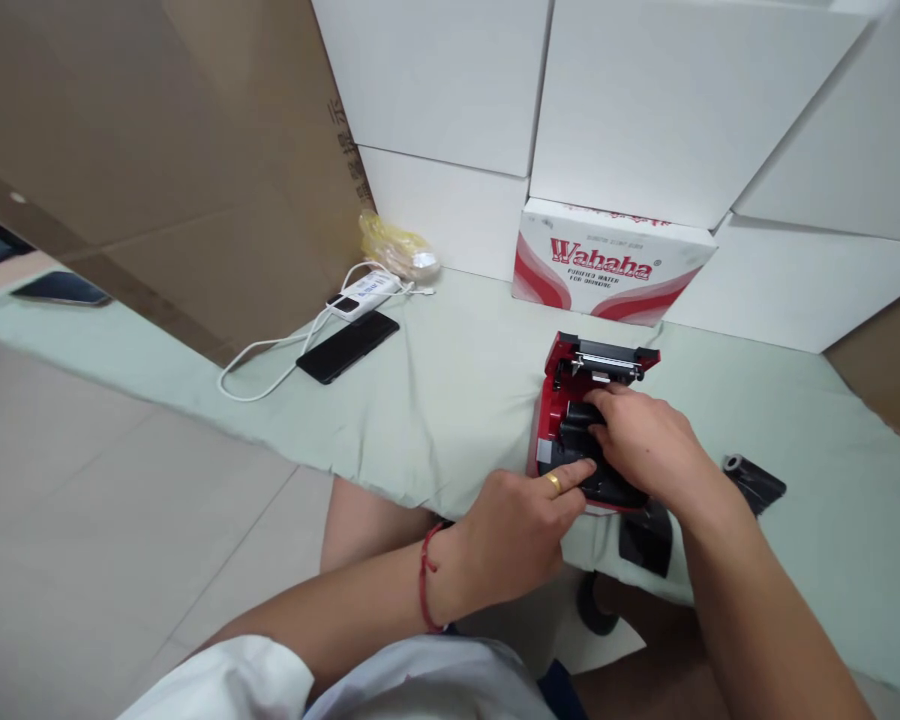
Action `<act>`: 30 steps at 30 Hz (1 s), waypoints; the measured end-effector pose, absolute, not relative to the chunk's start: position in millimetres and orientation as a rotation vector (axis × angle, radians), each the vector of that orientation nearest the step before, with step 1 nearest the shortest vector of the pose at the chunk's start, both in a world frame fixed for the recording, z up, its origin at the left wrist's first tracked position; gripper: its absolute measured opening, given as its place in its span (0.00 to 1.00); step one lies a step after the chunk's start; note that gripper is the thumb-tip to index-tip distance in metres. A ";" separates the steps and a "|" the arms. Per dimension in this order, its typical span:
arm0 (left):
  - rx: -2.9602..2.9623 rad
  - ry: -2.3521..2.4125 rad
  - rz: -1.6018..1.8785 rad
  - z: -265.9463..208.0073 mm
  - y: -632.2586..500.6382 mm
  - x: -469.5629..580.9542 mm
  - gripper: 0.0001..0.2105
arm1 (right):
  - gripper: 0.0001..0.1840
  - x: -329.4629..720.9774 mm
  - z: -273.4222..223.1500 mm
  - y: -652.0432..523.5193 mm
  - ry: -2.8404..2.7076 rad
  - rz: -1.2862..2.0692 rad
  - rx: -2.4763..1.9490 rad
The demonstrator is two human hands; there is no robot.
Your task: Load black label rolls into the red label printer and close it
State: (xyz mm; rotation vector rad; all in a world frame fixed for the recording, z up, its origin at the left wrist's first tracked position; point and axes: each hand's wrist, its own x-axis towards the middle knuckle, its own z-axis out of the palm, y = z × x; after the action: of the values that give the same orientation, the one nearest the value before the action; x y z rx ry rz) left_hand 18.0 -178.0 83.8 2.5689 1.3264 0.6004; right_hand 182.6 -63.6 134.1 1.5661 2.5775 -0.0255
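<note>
A small red-and-black printer (pixel 549 410) stands near the front edge of the cloth-covered table, its lid (pixel 607 358) tilted up. My right hand (pixel 645 435) reaches inside with the fingers closed on a black roll (pixel 583 412), probably ribbon. The fingertips are partly hidden. From the front left, my left hand (pixel 521 530) grips the near side of the printer, with a ringed finger lying across the black part. Its thumb is out of sight. Just below the printer, a dark glossy sheet (pixel 646 540) lies at the table edge. Another black roll (pixel 754 482) rests beyond my right wrist.
A Wahaba-lettered white carton (pixel 607 262) stands behind the printer, before stacked white boxes (pixel 630 100). To the left are a black phone (pixel 349 346), a white power bank (pixel 364 295) with a cable and a yellow plastic bag (pixel 394 245). A brown cardboard sheet (pixel 195 150) rises beyond.
</note>
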 end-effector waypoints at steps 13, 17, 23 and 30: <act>2.742 1.287 0.317 115.8 -180.4 38.1 0.10 | 0.23 213.0 142.0 -59.8 3.336 0.162 1.776; 2.731 1.282 0.348 114.1 -185.0 36.8 0.09 | 0.25 211.3 133.5 -46.4 3.382 0.137 1.547; 2.721 1.252 0.331 110.5 -189.1 31.9 0.10 | 0.21 220.0 121.7 -80.2 3.310 -0.001 1.409; 2.693 1.229 0.421 108.3 -185.1 30.7 0.07 | 0.37 231.8 96.4 -103.3 3.241 -0.010 1.281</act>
State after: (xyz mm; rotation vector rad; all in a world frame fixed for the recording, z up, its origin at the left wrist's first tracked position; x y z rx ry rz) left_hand 30.7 -185.1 108.3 2.6925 1.2290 0.4210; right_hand 231.8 -103.3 96.4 1.2811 3.2413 -0.0102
